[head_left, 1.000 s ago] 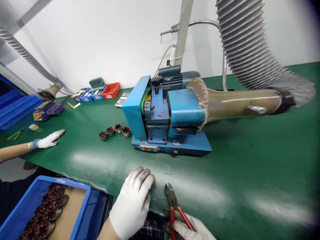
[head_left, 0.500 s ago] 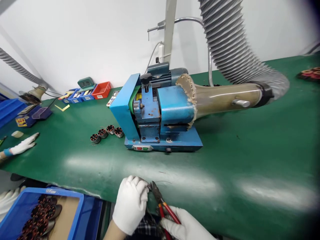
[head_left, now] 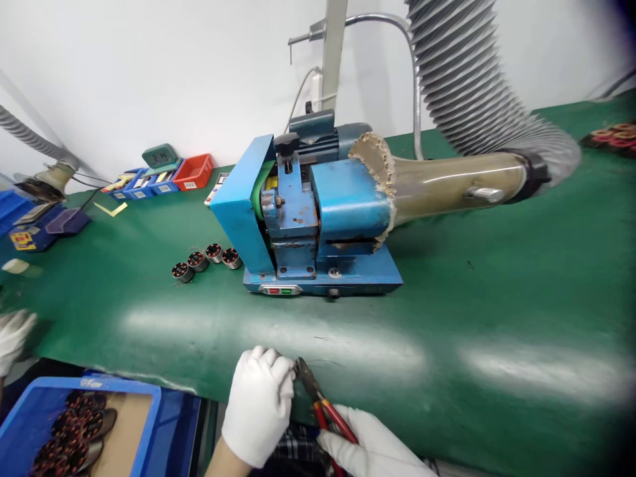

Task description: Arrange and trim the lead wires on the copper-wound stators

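My left hand [head_left: 259, 405], in a white glove, is closed at the table's front edge, its fingers curled round something small that they mostly hide. My gloved right hand [head_left: 370, 445] grips red-handled pliers [head_left: 325, 411]. The dark jaws of the pliers point up and left, close beside the fingertips of my left hand. Thin wire scraps [head_left: 325, 362] lie on the green table [head_left: 447, 384] just beyond the jaws.
A blue machine [head_left: 298, 218] with a hose [head_left: 462, 86] stands ahead. Several wound metal cores [head_left: 197, 262] sit left of it. A blue crate [head_left: 154, 404] of similar parts is at lower left. Another person's gloved hand [head_left: 14, 336] is at the far left.
The view has shifted slightly, with the table items at left sitting further left. The other person's hand has drawn back toward the left edge. My hands and the pliers have barely moved.
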`<control>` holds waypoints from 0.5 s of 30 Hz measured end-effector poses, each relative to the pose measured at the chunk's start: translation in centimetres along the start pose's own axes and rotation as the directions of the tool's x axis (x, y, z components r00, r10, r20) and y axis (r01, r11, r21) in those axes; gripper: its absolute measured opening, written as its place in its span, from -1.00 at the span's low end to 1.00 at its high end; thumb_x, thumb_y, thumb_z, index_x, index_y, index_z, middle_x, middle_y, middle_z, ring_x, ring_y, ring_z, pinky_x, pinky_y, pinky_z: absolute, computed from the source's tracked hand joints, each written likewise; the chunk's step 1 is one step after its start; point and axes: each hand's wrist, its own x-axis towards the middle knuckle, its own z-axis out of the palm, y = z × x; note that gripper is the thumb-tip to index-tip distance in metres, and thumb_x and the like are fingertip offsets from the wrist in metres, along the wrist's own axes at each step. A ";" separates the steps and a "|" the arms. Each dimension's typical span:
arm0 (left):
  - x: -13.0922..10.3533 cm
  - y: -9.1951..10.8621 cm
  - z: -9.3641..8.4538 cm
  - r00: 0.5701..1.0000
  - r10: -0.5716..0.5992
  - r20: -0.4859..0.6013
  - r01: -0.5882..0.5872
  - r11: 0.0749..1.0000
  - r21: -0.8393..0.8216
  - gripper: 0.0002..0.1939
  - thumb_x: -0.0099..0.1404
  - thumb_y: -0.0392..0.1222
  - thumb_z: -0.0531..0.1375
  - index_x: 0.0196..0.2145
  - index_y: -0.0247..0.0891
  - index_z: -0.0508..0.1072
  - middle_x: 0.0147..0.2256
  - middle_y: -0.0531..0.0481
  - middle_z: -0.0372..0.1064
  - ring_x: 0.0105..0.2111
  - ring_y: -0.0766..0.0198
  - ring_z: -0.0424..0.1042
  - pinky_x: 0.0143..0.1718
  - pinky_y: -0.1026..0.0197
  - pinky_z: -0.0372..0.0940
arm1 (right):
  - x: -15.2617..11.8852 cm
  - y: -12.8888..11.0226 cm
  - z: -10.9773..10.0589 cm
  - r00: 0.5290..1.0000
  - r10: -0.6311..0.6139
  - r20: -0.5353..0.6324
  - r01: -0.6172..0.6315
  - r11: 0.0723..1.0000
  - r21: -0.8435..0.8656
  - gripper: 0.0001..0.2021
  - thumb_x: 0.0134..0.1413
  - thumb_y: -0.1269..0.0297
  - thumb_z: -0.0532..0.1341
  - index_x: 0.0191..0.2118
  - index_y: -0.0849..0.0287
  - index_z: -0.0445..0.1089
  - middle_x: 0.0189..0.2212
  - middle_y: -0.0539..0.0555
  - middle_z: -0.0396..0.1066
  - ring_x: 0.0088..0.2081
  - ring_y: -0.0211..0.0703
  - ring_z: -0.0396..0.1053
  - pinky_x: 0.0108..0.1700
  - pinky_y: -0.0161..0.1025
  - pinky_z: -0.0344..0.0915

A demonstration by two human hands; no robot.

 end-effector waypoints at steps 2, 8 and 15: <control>0.0 0.0 0.0 1.000 0.005 -0.010 -0.005 1.000 0.011 -0.79 0.18 -0.40 -0.06 -0.36 -0.23 0.34 -0.40 -0.02 0.21 -0.34 0.26 0.08 -0.29 0.17 0.01 | 0.4 0.7 0.4 0.999 0.044 0.005 -0.045 0.998 0.032 -0.57 -0.01 0.11 0.06 -0.10 0.32 0.34 -0.18 0.16 0.35 -0.09 -0.01 0.26 -0.02 -0.20 0.11; 0.1 -0.1 0.1 0.999 0.028 -0.029 -0.027 0.999 0.032 -0.77 0.16 -0.40 -0.03 -0.32 -0.21 0.36 -0.38 -0.02 0.23 -0.33 0.24 0.10 -0.28 0.17 0.03 | 1.1 2.4 1.7 0.996 0.031 -0.082 -0.013 0.978 0.207 -0.54 -0.01 0.08 0.11 -0.06 0.33 0.31 -0.07 0.20 0.29 0.02 -0.02 0.18 0.12 -0.18 -0.02; 0.0 -2.0 -0.1 0.998 0.032 -0.053 -0.031 0.999 0.018 -0.77 0.22 -0.35 -0.05 -0.30 -0.17 0.38 -0.34 0.02 0.29 -0.29 0.24 0.16 -0.24 0.16 0.07 | 0.8 0.9 1.9 0.997 -0.015 0.075 -0.048 0.636 0.770 -0.59 -0.18 0.18 0.31 -0.20 0.32 0.29 -0.35 0.11 0.35 -0.28 -0.15 0.36 -0.19 -0.23 0.27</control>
